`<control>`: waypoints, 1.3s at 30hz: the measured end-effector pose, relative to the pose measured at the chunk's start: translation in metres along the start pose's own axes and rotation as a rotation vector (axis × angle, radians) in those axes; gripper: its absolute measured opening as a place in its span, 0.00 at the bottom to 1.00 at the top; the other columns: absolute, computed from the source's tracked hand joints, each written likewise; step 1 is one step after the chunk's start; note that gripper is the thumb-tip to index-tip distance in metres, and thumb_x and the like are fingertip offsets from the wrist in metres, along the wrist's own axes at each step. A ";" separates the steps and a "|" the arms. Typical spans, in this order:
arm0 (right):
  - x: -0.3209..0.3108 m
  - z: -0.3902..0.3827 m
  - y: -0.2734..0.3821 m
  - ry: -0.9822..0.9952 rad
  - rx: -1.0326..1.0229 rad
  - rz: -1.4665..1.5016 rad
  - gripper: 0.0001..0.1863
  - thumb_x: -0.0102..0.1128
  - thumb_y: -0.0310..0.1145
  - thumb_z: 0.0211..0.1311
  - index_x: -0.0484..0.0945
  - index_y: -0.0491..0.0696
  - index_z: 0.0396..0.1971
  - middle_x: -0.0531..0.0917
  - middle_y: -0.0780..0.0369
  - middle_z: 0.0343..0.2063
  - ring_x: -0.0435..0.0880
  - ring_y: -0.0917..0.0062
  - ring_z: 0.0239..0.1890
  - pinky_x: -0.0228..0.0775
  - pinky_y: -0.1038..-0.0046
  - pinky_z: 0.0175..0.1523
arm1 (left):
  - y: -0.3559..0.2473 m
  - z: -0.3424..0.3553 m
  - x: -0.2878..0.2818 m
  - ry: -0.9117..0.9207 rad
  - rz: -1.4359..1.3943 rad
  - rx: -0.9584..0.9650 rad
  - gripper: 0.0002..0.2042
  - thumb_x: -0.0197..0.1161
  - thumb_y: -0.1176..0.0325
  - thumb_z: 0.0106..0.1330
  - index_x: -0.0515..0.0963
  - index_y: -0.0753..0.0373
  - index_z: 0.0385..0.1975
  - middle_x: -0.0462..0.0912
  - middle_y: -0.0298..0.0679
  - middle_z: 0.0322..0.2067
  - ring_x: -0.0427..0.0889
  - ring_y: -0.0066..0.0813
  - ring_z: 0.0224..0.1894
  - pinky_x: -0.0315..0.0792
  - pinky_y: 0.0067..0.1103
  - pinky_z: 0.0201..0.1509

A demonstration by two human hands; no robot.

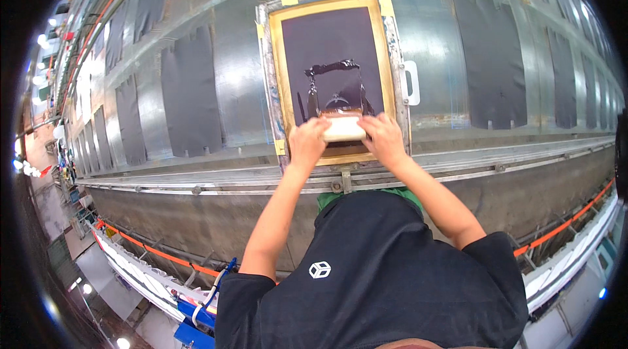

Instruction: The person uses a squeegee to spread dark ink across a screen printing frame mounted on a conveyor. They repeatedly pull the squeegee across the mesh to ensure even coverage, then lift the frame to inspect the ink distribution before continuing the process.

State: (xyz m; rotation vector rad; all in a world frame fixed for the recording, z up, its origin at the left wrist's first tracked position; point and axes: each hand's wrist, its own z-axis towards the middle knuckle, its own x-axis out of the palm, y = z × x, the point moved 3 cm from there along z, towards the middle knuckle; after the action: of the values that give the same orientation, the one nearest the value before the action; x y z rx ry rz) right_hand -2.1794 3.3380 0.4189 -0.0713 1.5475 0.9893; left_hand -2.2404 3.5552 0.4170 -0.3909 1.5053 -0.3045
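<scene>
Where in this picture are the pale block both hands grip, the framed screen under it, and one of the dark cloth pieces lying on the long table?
pale block (344, 129), head view, middle of its top face.
framed screen (275, 74), head view, yellow-taped left border.
dark cloth piece (190, 94), head view, centre of the piece left of the screen.

No packages, signs or display screens show; only small yellow tape labels (290, 0) sit on the frame's (397, 54) corners.
</scene>
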 end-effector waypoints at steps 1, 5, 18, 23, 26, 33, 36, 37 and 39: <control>-0.001 -0.006 0.002 -0.003 0.000 -0.007 0.25 0.74 0.29 0.40 0.85 0.53 0.46 0.85 0.68 0.49 0.78 0.68 0.51 0.72 0.65 0.53 | -0.005 -0.008 -0.002 -0.018 0.007 0.003 0.19 0.65 0.80 0.49 0.88 0.49 0.40 0.88 0.27 0.44 0.86 0.29 0.41 0.71 0.30 0.41; -0.020 0.015 -0.052 0.127 0.086 0.419 0.25 0.76 0.35 0.50 0.83 0.49 0.51 0.83 0.59 0.52 0.80 0.66 0.50 0.73 0.60 0.54 | -0.017 -0.012 -0.012 -0.046 0.085 0.033 0.21 0.69 0.77 0.47 0.86 0.49 0.42 0.86 0.24 0.47 0.82 0.28 0.43 0.70 0.29 0.44; -0.048 0.109 -0.140 -0.551 0.409 0.293 0.14 0.64 0.43 0.69 0.85 0.52 0.48 0.77 0.68 0.19 0.68 0.85 0.22 0.63 0.73 0.30 | -0.016 -0.052 -0.007 -0.180 -0.026 0.042 0.26 0.70 0.79 0.44 0.83 0.52 0.48 0.83 0.29 0.54 0.80 0.33 0.46 0.70 0.31 0.46; -0.048 0.141 -0.013 -0.463 0.495 0.338 0.13 0.62 0.42 0.69 0.84 0.52 0.46 0.83 0.60 0.27 0.78 0.75 0.27 0.70 0.69 0.37 | 0.035 -0.078 -0.065 -0.199 -0.054 -0.071 0.29 0.74 0.79 0.41 0.85 0.51 0.49 0.85 0.29 0.53 0.81 0.34 0.48 0.74 0.29 0.50; 0.013 0.170 0.059 -0.499 0.409 0.378 0.12 0.61 0.41 0.69 0.84 0.51 0.46 0.86 0.54 0.30 0.82 0.70 0.29 0.73 0.68 0.40 | 0.113 -0.104 -0.114 -0.202 -0.035 -0.120 0.30 0.73 0.80 0.40 0.85 0.51 0.50 0.85 0.30 0.53 0.81 0.35 0.49 0.75 0.29 0.53; 0.159 0.222 0.204 -0.461 0.467 0.514 0.11 0.59 0.38 0.71 0.81 0.50 0.46 0.82 0.57 0.20 0.80 0.70 0.22 0.71 0.66 0.34 | 0.297 -0.144 -0.196 -0.175 0.023 -0.113 0.26 0.68 0.81 0.44 0.87 0.53 0.47 0.87 0.30 0.50 0.80 0.37 0.45 0.76 0.28 0.53; 0.190 0.233 0.245 -0.434 0.526 0.550 0.10 0.58 0.38 0.72 0.82 0.50 0.45 0.79 0.57 0.17 0.77 0.70 0.19 0.69 0.66 0.31 | 0.350 -0.166 -0.205 -0.182 0.041 -0.055 0.24 0.69 0.78 0.46 0.86 0.51 0.47 0.86 0.27 0.50 0.79 0.34 0.43 0.73 0.29 0.46; 0.198 0.237 0.251 -0.447 0.512 0.528 0.10 0.58 0.38 0.72 0.82 0.51 0.45 0.79 0.57 0.17 0.78 0.69 0.19 0.69 0.65 0.31 | 0.360 -0.168 -0.209 -0.168 0.069 -0.050 0.25 0.68 0.78 0.45 0.86 0.51 0.47 0.86 0.27 0.50 0.79 0.33 0.43 0.73 0.29 0.45; 0.215 0.241 0.251 -0.482 0.482 0.475 0.10 0.58 0.38 0.72 0.82 0.51 0.45 0.79 0.56 0.17 0.79 0.66 0.19 0.69 0.64 0.32 | 0.372 -0.172 -0.215 -0.146 0.120 -0.029 0.25 0.68 0.78 0.44 0.86 0.51 0.47 0.87 0.26 0.50 0.79 0.33 0.42 0.72 0.28 0.44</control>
State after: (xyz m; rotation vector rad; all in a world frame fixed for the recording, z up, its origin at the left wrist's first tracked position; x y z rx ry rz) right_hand -2.1871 3.7467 0.3975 0.8470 1.3283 0.8779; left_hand -2.4397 3.9724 0.4457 -0.3375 1.3852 -0.1561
